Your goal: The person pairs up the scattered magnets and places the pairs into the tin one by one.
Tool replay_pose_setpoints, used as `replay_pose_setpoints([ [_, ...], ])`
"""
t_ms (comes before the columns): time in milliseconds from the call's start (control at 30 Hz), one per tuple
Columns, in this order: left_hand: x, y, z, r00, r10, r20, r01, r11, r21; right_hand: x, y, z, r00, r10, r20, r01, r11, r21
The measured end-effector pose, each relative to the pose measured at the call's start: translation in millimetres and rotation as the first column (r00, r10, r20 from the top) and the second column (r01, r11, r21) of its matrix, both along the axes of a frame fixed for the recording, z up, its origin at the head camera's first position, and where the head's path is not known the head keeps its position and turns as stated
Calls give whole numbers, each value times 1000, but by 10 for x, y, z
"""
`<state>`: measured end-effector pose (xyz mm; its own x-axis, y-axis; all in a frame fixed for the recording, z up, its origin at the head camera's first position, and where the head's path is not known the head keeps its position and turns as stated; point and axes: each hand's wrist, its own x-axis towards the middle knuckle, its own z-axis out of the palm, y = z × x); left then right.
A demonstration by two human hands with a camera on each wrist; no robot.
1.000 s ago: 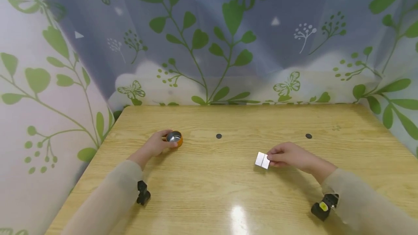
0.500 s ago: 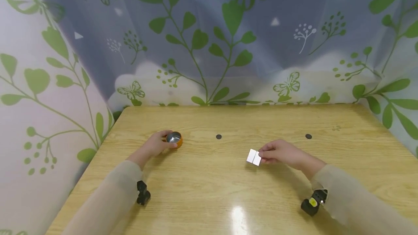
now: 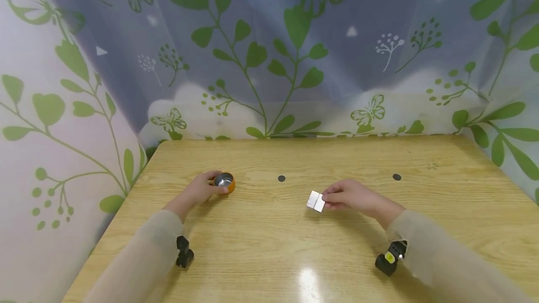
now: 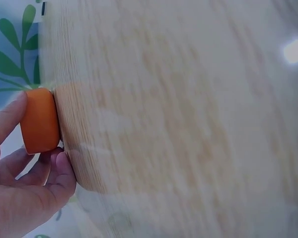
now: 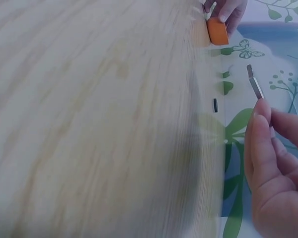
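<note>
On the left of the table, my left hand [image 3: 200, 188] holds a small orange cup [image 3: 230, 184] with a shiny metal inside. The left wrist view shows the thumb on one side of the cup [image 4: 40, 121] and curled fingers on the other, with the cup upright on the tabletop. My right hand [image 3: 347, 195] pinches the edge of a thin silvery-white flat piece [image 3: 312, 198], which has a dark line across it. It appears raised over the wood, casting a shadow. In the right wrist view the flat piece [image 5: 257, 87] is nearly edge-on between thumb and fingers.
A black disc [image 3: 281, 178] lies on the wooden table [image 3: 252, 247] between the hands, towards the back. Another black disc [image 3: 397, 177] lies farther right. A leaf-patterned curtain [image 3: 252, 83] hangs along the table's back edge and sides.
My right hand has moved left with the flat piece, nearer to the cup. The left hand and the cup have stayed in place; the head view has tilted slightly.
</note>
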<state>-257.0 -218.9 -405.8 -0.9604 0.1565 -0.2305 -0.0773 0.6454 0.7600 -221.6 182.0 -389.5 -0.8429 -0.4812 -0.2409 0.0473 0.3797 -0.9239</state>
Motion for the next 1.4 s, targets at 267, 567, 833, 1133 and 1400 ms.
replay_pose_setpoints([
  [267, -7, 10, -4, 1000, -4, -30, 3, 999, -35, -42, -156, 18, 1000, -21, 2, 21, 999, -30],
  [567, 9, 4, 6, 999, 1, -36, -2, 999, -36, -113, -351, 8, 999, -34, 6, 34, 998, -56],
  [833, 29, 14, 1, 1000, 0, -18, 0, 1000, -10, -162, -509, 22, 999, -33, 34, 36, 997, -74],
  [1133, 58, -9, 28, 999, -21, -32, 21, 1000, 22, -282, -680, 8, 1000, -19, 23, 21, 997, -71],
  [1400, 26, 5, -7, 1000, 1, -30, -1, 1000, -3, -397, -852, -11, 1000, -23, 10, 24, 996, -84],
])
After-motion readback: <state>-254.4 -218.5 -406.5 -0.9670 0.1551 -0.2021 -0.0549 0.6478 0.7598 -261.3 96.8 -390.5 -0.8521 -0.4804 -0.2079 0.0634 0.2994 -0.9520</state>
